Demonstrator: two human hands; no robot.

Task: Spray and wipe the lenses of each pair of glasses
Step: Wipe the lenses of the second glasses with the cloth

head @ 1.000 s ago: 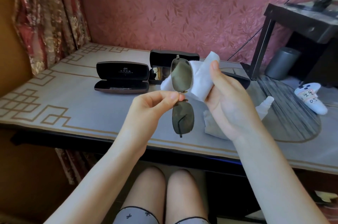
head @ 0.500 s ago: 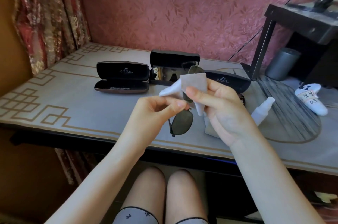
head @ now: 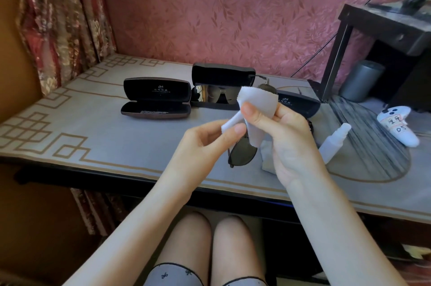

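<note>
Grey table [head: 93,136]; cases [head: 156,99] at 12 o'clock. Your left hand [head: 205,143] pinches glasses [head: 243,153] mid-frame; right hand [head: 286,141] pinches cloth [head: 258,103] over upper lens. Wiping underway; lower lens, cased pair [head: 219,96] at 12 probably remain.

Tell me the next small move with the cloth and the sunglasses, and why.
Probably rub the cloth back and forth over the lens it covers. The right hand pinches the cloth folded around that lens, and the left hand steadies the sunglasses near the bridge. Their other lens hangs bare, so the covered one looks ready for wiping first.
</note>
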